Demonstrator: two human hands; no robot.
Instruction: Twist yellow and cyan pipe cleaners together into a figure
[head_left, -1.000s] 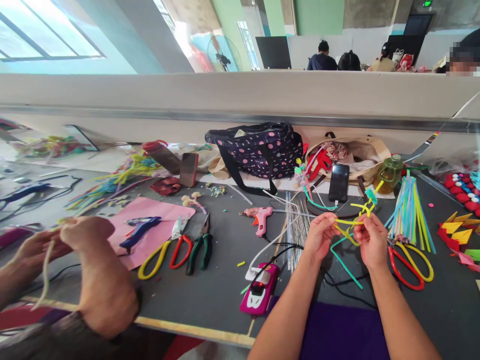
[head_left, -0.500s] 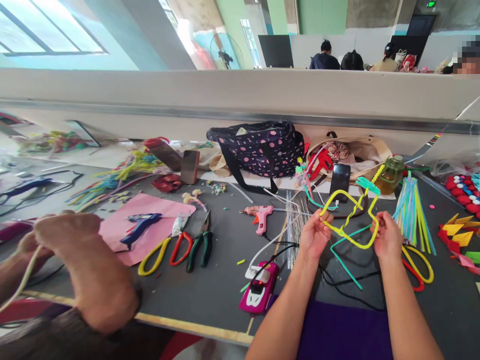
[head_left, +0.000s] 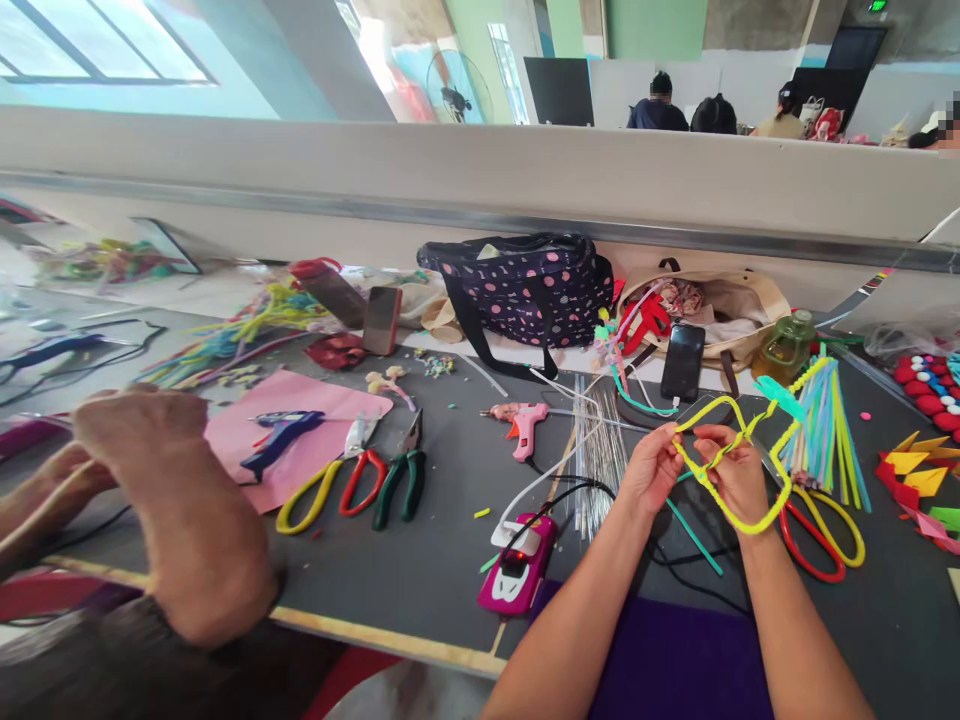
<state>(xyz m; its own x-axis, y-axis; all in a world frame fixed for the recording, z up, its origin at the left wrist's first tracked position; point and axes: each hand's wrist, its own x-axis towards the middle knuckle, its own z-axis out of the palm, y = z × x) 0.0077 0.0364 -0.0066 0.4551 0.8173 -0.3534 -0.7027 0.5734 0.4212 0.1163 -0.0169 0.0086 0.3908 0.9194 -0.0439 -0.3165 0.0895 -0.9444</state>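
The left hand (head_left: 651, 470) and the right hand (head_left: 731, 472) are up above the dark table (head_left: 420, 570), close together. Both hands pinch a yellow pipe cleaner (head_left: 739, 520) that is bent into loops. The left fingers are shut on one end of it near the middle twist, and the right fingers are shut on the twist too. One loop hangs down around the right hand, and another loop sticks up above the fingers. A small teal piece (head_left: 772, 395) sits on the yellow pipe cleaner up near the top right. A green pipe cleaner (head_left: 694, 535) pokes out below the hands and lies on the table. Just beside the right hand are red and yellow scissors (head_left: 821, 545) and a bunch of colored straws (head_left: 821, 420). Behind the hands are a black phone (head_left: 682, 362), a tan bag (head_left: 739, 305) and a dark dotted bag (head_left: 525, 290). Left of the hands are thin metal wires (head_left: 596, 450), a pink glue gun (head_left: 525, 425) and a pink toy car (head_left: 517, 575). Farther left are green pliers (head_left: 397, 480), another pair of red and yellow scissors (head_left: 330, 495), and a blue glue gun (head_left: 277, 435) on pink paper (head_left: 315, 400). Another person's hand (head_left: 150, 440) is at the far left, well apart from these hands.
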